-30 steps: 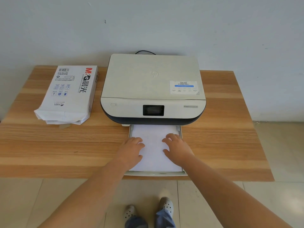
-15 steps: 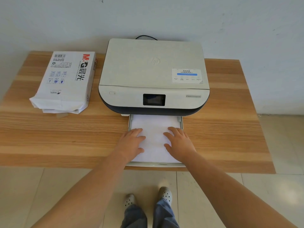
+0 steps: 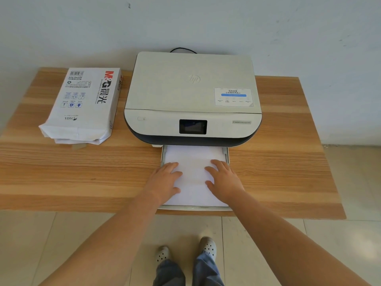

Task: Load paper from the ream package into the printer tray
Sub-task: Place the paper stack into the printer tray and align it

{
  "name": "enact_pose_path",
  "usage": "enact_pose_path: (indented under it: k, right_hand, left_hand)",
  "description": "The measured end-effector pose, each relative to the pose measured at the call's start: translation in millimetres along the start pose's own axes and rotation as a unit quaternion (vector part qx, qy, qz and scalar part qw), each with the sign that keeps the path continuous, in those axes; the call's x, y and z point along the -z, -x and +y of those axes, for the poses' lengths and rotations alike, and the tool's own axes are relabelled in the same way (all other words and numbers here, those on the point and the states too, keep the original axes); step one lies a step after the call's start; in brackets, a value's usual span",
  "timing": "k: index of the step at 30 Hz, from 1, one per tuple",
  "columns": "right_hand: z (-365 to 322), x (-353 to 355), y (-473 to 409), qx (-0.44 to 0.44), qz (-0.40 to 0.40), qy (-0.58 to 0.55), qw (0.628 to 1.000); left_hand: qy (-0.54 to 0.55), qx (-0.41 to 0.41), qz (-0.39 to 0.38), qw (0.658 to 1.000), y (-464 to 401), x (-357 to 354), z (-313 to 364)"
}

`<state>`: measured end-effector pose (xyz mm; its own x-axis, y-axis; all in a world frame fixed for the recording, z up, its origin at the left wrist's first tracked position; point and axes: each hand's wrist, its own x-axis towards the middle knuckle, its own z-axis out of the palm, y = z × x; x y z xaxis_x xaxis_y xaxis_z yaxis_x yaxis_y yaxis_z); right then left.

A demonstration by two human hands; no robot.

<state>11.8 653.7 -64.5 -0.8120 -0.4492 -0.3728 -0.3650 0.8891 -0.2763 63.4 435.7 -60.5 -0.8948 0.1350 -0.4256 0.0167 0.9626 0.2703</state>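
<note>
White paper (image 3: 193, 172), wood-grain table (image 3: 82, 172)

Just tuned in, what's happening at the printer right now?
A person has both hands flat on the white paper lying in the printer's pulled-out tray: left hand, right hand. The opened ream package sits to the printer's left on the wooden table. The tray is not yet pushed in.
</note>
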Motion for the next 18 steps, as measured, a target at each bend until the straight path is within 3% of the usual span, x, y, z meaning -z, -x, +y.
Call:
enact_pose_path:
  k: [11,15,18]
  right_hand:
    - [1,1,-1,0.006,0.007,-0.012,1.0]
    - [8,2,15,0.089,-0.022,0.005,0.996]
    - [14,0,26,0.129,-0.049,0.031,0.99]
  left_hand:
    - [-0.011,-0.024,0.01,1.0,1,4,0]
    - [-0.067,-0.106,-0.024,0.992,9,3,-2]
    - [-0.097,-0.12,-0.043,0.987,13,0,-3]
